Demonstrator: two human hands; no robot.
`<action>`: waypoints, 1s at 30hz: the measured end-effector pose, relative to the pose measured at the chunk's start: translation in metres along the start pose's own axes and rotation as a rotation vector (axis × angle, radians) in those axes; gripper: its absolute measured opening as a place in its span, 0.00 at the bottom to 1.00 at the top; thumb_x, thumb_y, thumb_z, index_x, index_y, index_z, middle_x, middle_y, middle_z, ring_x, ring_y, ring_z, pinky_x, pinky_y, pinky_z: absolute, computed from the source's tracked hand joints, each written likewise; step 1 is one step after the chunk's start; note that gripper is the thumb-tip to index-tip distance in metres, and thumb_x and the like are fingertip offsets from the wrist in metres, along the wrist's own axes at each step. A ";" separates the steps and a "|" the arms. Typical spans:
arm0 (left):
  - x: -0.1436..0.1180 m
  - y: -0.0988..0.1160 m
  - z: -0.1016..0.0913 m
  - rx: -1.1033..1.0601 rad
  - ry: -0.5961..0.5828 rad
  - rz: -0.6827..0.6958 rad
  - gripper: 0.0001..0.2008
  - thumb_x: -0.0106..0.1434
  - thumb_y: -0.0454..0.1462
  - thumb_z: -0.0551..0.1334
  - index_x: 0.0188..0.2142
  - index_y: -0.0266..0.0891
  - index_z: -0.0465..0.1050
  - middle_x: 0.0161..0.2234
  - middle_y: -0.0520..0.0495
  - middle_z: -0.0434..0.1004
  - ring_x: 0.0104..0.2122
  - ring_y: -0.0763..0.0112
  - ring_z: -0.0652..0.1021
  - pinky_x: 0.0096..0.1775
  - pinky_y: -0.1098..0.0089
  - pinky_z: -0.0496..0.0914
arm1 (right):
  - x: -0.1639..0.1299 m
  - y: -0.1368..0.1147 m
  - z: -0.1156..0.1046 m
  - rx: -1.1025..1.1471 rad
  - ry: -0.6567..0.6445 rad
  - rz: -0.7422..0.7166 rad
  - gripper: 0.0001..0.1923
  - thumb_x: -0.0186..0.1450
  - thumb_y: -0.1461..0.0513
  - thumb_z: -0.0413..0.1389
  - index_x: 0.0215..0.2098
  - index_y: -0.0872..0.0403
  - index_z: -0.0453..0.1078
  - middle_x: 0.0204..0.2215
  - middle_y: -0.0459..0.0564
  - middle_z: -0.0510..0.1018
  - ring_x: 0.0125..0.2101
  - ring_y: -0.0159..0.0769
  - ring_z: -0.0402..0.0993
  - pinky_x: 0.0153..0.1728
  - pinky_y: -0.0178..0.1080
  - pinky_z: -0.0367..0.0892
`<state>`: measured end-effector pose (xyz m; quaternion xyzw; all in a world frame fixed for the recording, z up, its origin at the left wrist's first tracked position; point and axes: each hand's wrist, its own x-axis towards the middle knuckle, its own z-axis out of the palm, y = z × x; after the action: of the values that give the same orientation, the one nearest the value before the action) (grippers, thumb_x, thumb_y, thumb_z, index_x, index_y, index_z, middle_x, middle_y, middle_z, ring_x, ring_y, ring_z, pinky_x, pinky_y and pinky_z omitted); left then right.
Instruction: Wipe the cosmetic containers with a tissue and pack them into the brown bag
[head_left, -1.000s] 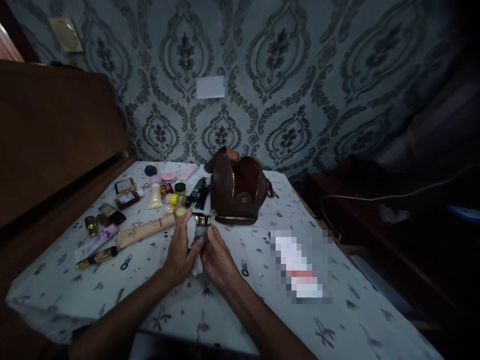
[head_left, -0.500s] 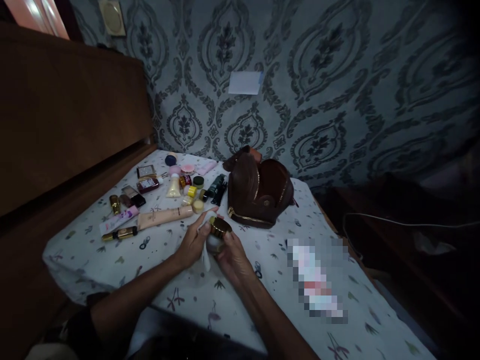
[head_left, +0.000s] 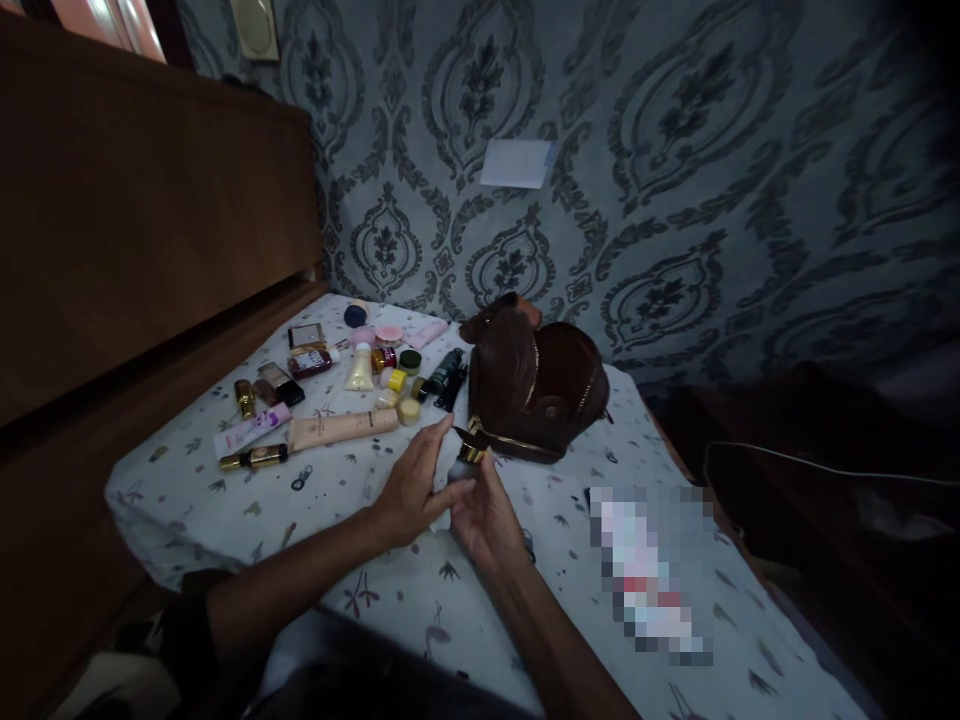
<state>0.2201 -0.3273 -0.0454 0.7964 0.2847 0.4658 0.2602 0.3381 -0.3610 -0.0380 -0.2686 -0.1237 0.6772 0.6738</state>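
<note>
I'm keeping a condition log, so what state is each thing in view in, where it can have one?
Gold-capped jar: cap on, held between both hands
White cloth: pressed against the jar, in the grip of the left hand
Right hand: closed around the jar
Brown bag: unzipped, open
Beige tube: lying down
Gold-and-black tube: lying down
Purple-and-white tube: lying down
</note>
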 end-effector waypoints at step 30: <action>0.030 0.000 0.015 -0.310 0.061 -0.279 0.19 0.72 0.51 0.46 0.43 0.39 0.63 0.38 0.46 0.70 0.41 0.63 0.72 0.47 0.61 0.67 | 0.003 -0.011 0.006 0.038 -0.027 -0.097 0.17 0.62 0.56 0.62 0.48 0.49 0.75 0.48 0.47 0.81 0.49 0.37 0.77 0.54 0.44 0.70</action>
<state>0.2453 -0.3087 -0.0339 0.6851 0.3250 0.4874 0.4331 0.3449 -0.3567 -0.0279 -0.2403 -0.1327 0.6494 0.7092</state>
